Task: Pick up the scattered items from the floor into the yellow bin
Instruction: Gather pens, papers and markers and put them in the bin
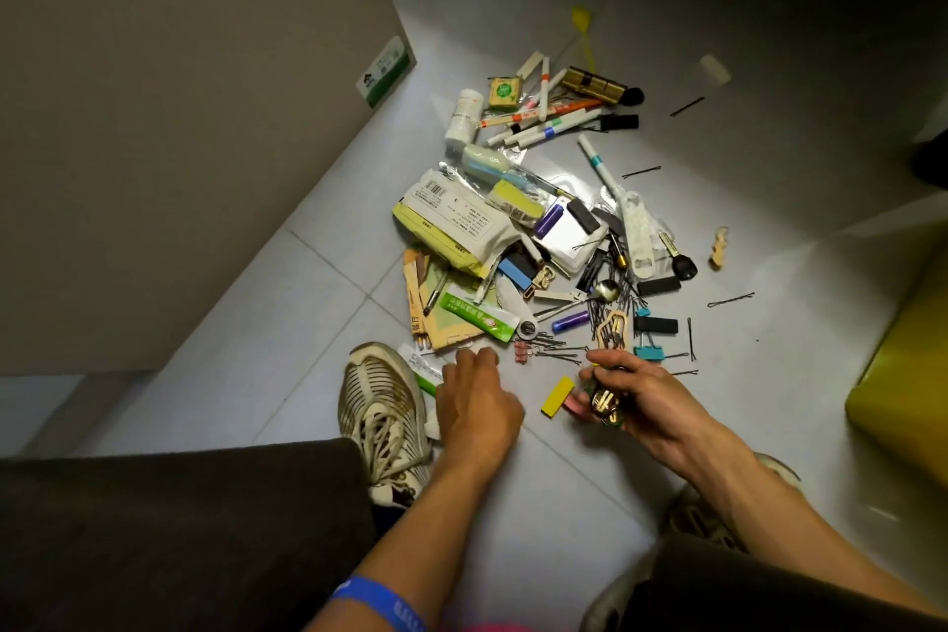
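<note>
A heap of scattered items [538,221] lies on the tiled floor: markers, packets, hairpins, binder clips, a spoon, keys. The yellow bin [908,375] shows only partly at the right edge. My left hand [477,400] rests knuckles-up on a white and green packet [423,370] beside my shoe; whether it grips the packet is hidden. My right hand [631,395] is closed on a bunch of small items [603,403], among them a gold-coloured metal piece and something pink. A small yellow block [557,396] lies on the floor between my hands.
A beige cabinet [179,118] fills the left side. My left shoe [382,411] and dark trouser leg sit at the lower left, my right shoe [703,518] at the lower right. Loose hairpins [731,299] lie toward the bin. A blue wristband [379,600] circles my left wrist.
</note>
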### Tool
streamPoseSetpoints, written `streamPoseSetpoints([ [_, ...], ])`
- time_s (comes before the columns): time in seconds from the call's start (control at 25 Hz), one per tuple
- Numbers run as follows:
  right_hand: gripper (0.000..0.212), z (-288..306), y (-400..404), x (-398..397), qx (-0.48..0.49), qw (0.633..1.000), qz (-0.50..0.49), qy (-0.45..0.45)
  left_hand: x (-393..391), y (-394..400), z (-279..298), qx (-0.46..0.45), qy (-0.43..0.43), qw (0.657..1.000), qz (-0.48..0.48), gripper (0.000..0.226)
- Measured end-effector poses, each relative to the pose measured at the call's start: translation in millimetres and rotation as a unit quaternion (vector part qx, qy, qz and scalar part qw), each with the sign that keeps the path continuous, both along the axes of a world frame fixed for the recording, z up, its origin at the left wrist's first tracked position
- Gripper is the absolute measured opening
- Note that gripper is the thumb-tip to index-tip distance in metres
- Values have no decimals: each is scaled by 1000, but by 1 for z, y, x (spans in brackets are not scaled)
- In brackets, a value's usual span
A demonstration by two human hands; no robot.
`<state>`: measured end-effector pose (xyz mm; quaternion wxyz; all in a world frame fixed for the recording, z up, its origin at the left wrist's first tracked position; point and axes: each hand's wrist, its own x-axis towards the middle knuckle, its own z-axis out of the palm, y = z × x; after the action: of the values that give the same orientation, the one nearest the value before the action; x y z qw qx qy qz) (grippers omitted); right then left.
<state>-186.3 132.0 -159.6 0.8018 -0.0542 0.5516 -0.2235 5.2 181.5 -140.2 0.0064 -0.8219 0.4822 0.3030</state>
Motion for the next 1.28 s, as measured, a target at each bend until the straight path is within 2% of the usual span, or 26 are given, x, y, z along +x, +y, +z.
streamPoseSetpoints([
  [0.08, 25, 2, 0, -4, 1, 1000, 23, 10, 13, 16, -11, 47, -6, 999, -13, 41],
  [0.2, 25, 4, 4, -10, 8, 997, 73, 39, 12, 16, -19, -7, 50, 999, 16, 26],
  [0.28, 24, 2, 6, -12, 10, 995, 74, 62, 4, 4, -20, -21, 107, 989, 100, 21],
  [0.36, 22, 0, 8, -10, 7, 997, 46, 69, -8, -8, -15, -13, 208, 959, 189, 20],
  [0.4, 21, 0, 7, -7, 2, 997, 34, 66, -15, -14, -13, -10, 265, 944, 196, 18],
  [0.52, 26, 1, 6, 0, -32, 996, 68, 44, -39, -23, -4, 14, 415, 902, 114, 20],
  [0.6, 20, 2, 4, -3, -53, 995, 71, 56, -45, -22, -5, 9, 454, 882, 124, 20],
  [0.64, 14, 2, 4, -7, -57, 995, 45, 76, -46, -20, -8, -2, 445, 883, 153, 19],
  [0.68, 12, 1, 4, -13, -58, 993, 13, 101, -44, -17, -12, -15, 386, 910, 151, 20],
  [0.76, 13, -1, 8, -25, -76, 984, 4, 159, -40, -8, -20, -14, 200, 979, 21, 28],
  [0.84, 14, -2, 17, -30, -129, 960, 102, 226, -38, -1, -26, -12, 110, 987, -114, 31],
  [0.88, 19, -3, 22, -30, -156, 942, 156, 252, -39, 0, -28, -7, 100, 986, -136, 28],
  [0.96, 26, -5, 28, -29, -187, 916, 216, 283, -41, -2, -29, -2, 101, 988, -113, 27],
  [1.04, 19, -6, 27, -28, -192, 909, 222, 296, -46, -4, -29, -7, 94, 992, -79, 28],
  [1.12, 11, -8, 23, -29, -197, 895, 217, 336, -55, -3, -29, -11, 79, 990, -118, 30],
  [1.2, 15, -8, 16, -35, -237, 842, 238, 421, -64, 0, -28, 9, 69, 981, -180, 35],
  [1.28, 18, -8, 7, -43, -298, 765, 271, 503, -68, 2, -32, 28, 54, 971, -233, 39],
])
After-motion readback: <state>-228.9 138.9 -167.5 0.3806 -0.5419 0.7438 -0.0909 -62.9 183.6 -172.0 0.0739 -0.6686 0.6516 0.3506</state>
